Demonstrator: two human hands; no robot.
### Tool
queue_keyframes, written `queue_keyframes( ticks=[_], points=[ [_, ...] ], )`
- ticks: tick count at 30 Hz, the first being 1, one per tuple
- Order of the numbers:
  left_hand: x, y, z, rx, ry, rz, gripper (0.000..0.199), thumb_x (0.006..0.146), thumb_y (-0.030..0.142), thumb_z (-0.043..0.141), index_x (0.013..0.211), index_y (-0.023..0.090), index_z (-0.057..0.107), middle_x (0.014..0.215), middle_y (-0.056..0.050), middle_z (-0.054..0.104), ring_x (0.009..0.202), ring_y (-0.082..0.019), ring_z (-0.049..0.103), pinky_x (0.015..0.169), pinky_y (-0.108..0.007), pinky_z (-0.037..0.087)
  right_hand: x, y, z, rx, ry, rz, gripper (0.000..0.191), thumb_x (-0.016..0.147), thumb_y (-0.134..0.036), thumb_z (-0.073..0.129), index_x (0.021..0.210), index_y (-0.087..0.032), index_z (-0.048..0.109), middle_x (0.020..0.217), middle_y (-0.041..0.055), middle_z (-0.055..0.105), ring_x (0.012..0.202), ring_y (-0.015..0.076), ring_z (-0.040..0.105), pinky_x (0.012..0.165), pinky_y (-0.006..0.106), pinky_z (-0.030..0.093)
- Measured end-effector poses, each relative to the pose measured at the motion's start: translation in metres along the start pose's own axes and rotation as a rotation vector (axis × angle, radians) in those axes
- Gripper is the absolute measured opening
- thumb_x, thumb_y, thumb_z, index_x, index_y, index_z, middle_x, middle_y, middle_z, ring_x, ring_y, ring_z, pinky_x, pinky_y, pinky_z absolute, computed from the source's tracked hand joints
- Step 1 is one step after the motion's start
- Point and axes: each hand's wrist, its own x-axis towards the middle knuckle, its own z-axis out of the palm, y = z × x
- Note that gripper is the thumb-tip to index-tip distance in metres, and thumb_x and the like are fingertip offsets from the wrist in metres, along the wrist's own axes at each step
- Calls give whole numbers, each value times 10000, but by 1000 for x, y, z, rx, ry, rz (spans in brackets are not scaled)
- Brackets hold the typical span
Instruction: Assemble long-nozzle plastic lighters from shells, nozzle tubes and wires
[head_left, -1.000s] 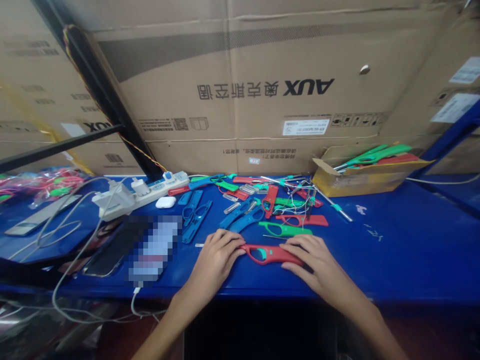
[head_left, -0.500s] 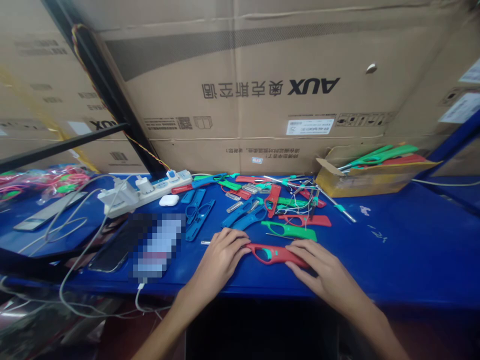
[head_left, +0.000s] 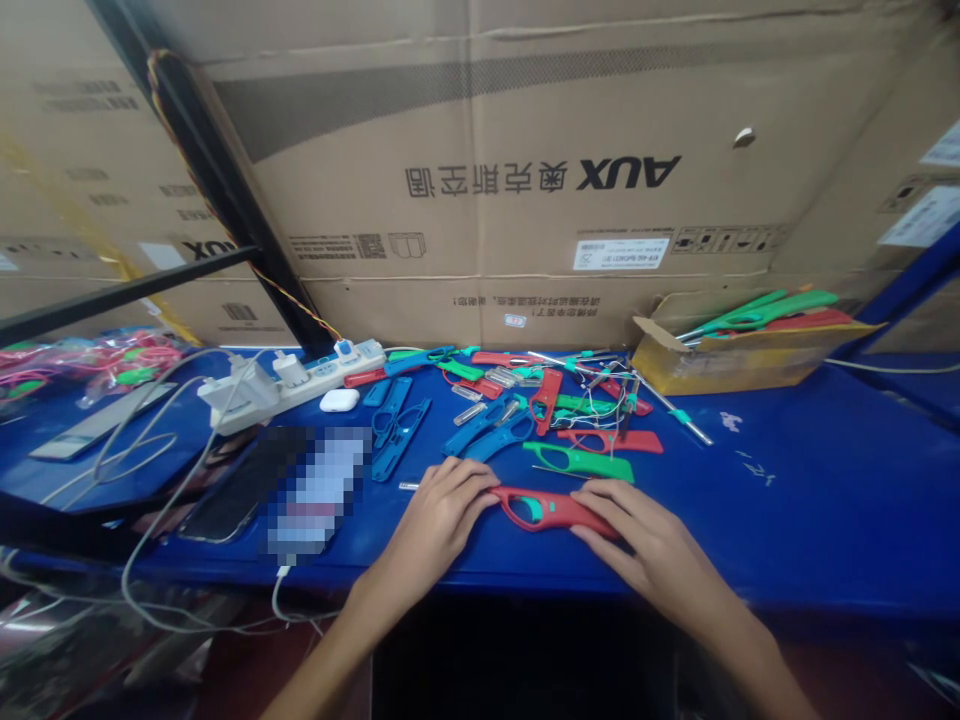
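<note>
A red long-nosed lighter (head_left: 564, 508) with a teal trigger lies across the front of the blue table, held at both ends. My left hand (head_left: 448, 510) is closed around its neck, and the metal tip pokes out to the left of the fingers. At the other end, my right hand (head_left: 637, 528) grips the handle between thumb and fingers. Just behind, a green lighter shell (head_left: 581, 461) and a red shell (head_left: 615, 440) lie flat. Blue shell halves (head_left: 491, 428) rest beyond my left hand, beside small clear fuel tanks (head_left: 469, 414).
A yellow-taped cardboard box (head_left: 739, 362) holding several lighters stands at the back right. Metal tubes and wires are heaped at the table's middle. On the left are a power strip (head_left: 322, 375), a white earbud case (head_left: 339, 400), two phones and cables. Large cartons (head_left: 525, 100) form the back wall.
Almost nothing differs. The lighter and both hands keep the same place and grip, with only a very slight shift of the view.
</note>
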Motion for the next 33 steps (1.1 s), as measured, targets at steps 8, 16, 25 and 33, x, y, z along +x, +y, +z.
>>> queue_keyframes(
  ticks=[8, 16, 25, 33],
  points=[
    [0, -4, 3, -19, -5, 9, 229, 1079, 292, 462, 1139, 225, 673, 1161, -39, 688, 1026, -208, 594, 849, -353, 425, -2, 2, 2, -51, 5, -27, 272, 1018, -339, 546, 1211, -186, 662, 1175, 107, 705, 1079, 256, 688, 905, 428, 602],
    [0, -3, 5, 55, 11, 37, 236, 1075, 279, 464, 1126, 212, 685, 1156, -39, 681, 1005, -208, 588, 825, -349, 421, 2, 0, 0, -7, -16, -20, 253, 1013, -347, 560, 1183, -193, 665, 1144, 96, 702, 1047, 242, 674, 879, 411, 588],
    [1, 3, 4, 213, 19, 79, 211, 1063, 226, 493, 1110, 194, 697, 1137, -47, 691, 996, -212, 605, 814, -356, 421, 6, -4, -1, -22, 8, -23, 237, 1011, -373, 560, 1120, -201, 682, 1033, 62, 741, 925, 227, 686, 826, 394, 568],
    [1, 1, 9, 356, 40, 127, 203, 1056, 190, 475, 1101, 177, 672, 1132, -64, 687, 977, -232, 595, 853, -388, 433, 7, -17, 5, -237, 87, -55, 221, 1014, -271, 501, 1071, -156, 681, 942, 79, 745, 858, 240, 700, 774, 377, 562]
  ],
)
